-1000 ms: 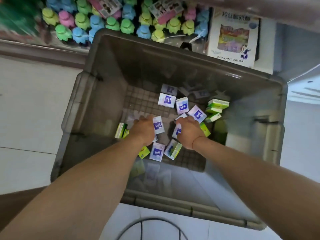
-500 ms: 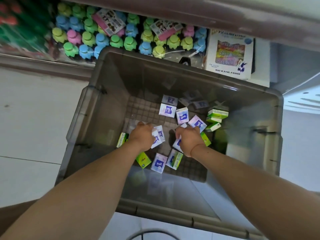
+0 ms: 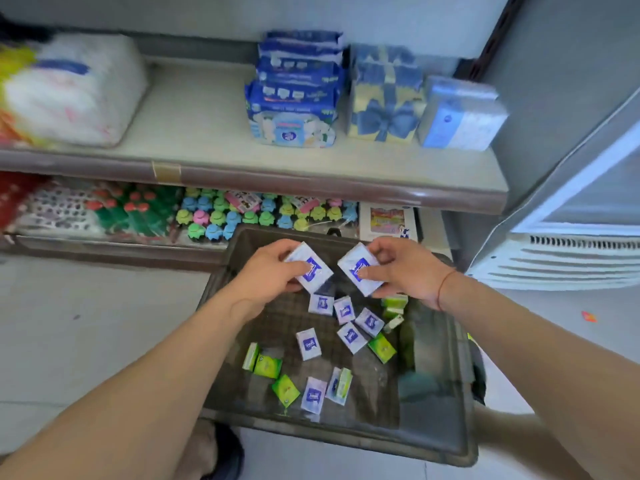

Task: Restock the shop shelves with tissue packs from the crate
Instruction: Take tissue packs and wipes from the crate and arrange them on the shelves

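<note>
Both bare forearms reach forward and converge. The left hand (image 3: 270,275) grips a white, blue-labelled plastic-wrapped tissue pack (image 3: 309,268), thumb across its face. Just to its right, the right hand (image 3: 407,268) pinches a second white pack (image 3: 360,270) likewise, palm turned inward.

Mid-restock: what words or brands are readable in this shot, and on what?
No text is legible.
Left pack, in left hand: blue logo, lettering blurred.
Right pack, in right hand: same.
Blue packs on shelf: print blurred.
Box behind crate: print too small.
</note>
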Action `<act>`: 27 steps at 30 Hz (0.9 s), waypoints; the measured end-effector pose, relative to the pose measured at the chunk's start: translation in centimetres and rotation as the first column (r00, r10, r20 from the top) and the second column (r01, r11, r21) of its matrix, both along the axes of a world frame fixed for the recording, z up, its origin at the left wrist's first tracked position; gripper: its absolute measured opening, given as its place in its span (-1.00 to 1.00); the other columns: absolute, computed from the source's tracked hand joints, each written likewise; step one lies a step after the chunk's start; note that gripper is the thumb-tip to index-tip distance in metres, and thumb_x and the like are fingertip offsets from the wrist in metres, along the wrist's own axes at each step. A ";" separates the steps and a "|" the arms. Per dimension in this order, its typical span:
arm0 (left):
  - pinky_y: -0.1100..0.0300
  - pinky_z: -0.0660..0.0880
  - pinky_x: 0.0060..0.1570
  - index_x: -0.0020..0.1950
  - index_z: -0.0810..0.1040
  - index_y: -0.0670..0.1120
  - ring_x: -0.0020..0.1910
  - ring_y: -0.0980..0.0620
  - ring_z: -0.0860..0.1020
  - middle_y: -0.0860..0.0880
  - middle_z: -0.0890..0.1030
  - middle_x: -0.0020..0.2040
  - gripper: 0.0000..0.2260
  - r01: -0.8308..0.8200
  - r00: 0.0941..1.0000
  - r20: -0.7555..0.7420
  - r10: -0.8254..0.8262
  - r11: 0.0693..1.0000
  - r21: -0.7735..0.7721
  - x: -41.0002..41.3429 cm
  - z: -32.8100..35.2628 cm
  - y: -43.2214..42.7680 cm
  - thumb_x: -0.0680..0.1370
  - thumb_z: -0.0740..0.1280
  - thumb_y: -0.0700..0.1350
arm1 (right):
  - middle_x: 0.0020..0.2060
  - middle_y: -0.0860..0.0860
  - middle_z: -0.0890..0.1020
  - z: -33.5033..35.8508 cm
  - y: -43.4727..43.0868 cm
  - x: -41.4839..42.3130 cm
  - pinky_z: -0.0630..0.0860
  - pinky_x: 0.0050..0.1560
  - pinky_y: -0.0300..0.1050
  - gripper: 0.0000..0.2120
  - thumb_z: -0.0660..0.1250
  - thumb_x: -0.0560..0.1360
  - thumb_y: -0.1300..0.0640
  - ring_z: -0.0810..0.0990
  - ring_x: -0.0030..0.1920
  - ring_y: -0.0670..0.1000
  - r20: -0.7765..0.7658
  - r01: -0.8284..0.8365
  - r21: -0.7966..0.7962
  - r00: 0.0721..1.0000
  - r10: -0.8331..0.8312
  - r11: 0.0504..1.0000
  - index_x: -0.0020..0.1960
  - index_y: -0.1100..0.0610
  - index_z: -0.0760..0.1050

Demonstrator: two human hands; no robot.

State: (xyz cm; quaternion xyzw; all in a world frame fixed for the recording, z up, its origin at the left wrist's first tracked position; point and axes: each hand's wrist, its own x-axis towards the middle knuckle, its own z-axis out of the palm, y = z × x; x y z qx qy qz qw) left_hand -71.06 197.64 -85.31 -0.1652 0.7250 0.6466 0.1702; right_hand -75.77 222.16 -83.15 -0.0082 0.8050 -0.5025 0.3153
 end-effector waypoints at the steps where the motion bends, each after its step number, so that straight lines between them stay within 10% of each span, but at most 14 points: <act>1: 0.06 0.66 0.02 0.16 0.58 0.03 0.00 -0.02 0.71 -0.07 0.70 0.05 -0.77 0.002 0.999 -0.039 -0.001 1.000 0.020 0.1 2.4 0.2 0.58 0.41 -0.25 | -0.09 0.13 0.70 2.7 0.2 0.2 0.70 -0.01 0.17 -0.75 0.50 0.49 0.30 0.74 -0.10 0.09 -0.027 0.022 -0.055 0.999 -0.023 0.998 0.06 0.05 0.56; 5: 0.04 0.65 -0.04 0.15 0.59 0.00 -0.07 -0.03 0.71 -0.12 0.68 0.03 -0.74 0.089 0.974 -0.216 -0.070 0.993 0.077 -0.3 12.3 2.1 0.57 0.39 -0.33 | -0.20 0.00 0.73 13.3 2.7 0.6 0.69 -0.20 -0.10 -0.77 0.51 0.48 0.27 0.73 -0.20 -0.06 -0.235 0.046 -0.160 0.968 -0.084 0.986 0.09 0.11 0.58; 14: -0.02 0.63 -0.08 0.13 0.60 -0.02 -0.08 -0.17 0.68 -0.19 0.64 0.09 -0.68 0.123 0.870 -0.478 -0.124 0.992 -0.033 -2.2 30.4 6.8 0.41 0.45 -0.25 | -0.04 0.10 0.71 28.5 9.3 1.4 0.69 -0.08 -0.04 -0.74 0.42 0.51 0.38 0.67 -0.12 -0.01 -0.521 0.091 -0.465 0.776 -0.356 0.880 0.16 0.17 0.64; 19: 0.17 0.59 -0.16 0.13 0.68 -0.11 -0.16 0.00 0.66 -0.10 0.73 0.00 -0.77 0.094 0.835 -0.543 -0.087 0.995 -0.015 -3.9 36.7 10.5 0.55 0.38 -0.35 | -0.13 0.03 0.74 33.1 12.3 0.4 0.68 -0.06 -0.09 -0.72 0.42 0.52 0.36 0.69 -0.13 -0.03 -0.564 0.066 -0.605 0.668 -0.485 0.794 0.17 0.11 0.66; 27: -0.08 0.63 0.17 0.22 0.55 -0.19 0.06 -0.13 0.71 -0.11 0.73 0.06 -0.76 0.120 0.777 -0.605 -0.176 0.984 -0.132 -7.8 42.0 16.4 0.57 0.42 -0.28 | 0.03 0.18 0.73 36.4 16.4 -1.7 0.65 0.01 -0.05 -0.70 0.40 0.53 0.35 0.70 -0.03 0.12 -0.520 0.027 -0.769 0.554 -0.650 0.638 0.23 0.14 0.65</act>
